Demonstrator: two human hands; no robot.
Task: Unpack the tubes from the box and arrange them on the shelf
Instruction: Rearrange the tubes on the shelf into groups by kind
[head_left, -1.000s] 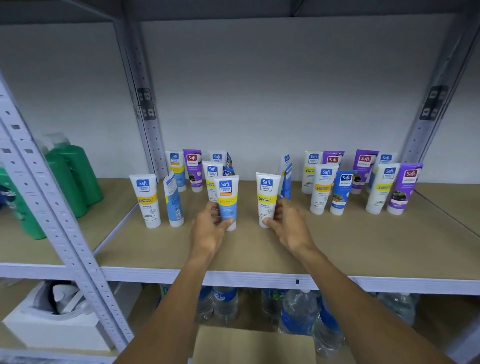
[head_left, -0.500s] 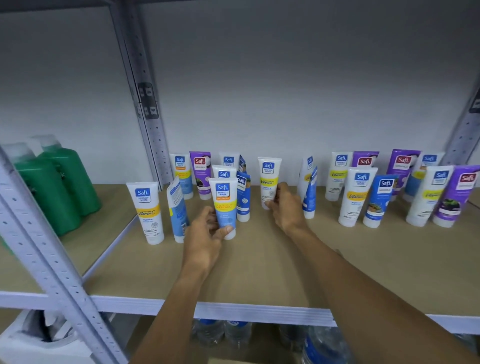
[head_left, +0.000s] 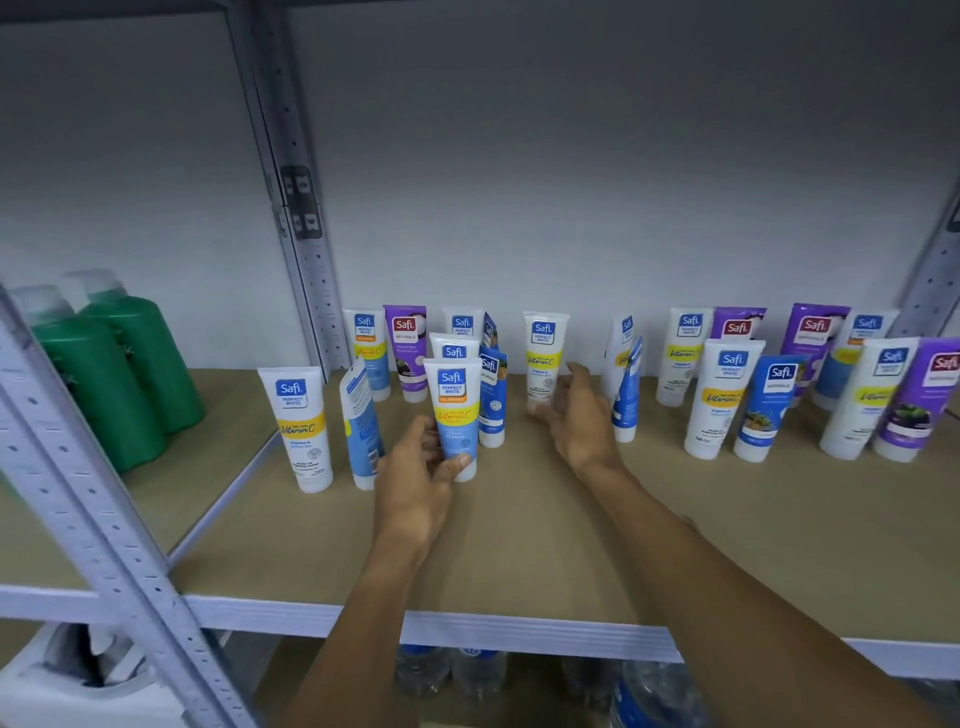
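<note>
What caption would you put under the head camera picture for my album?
Left hand grips a blue-and-white tube on the shelf while the right hand is at a white tube farther back.

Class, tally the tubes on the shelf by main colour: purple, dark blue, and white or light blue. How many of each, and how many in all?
Purple tubes: 4
Dark blue tubes: 4
White or light blue tubes: 12
Total: 20
</note>
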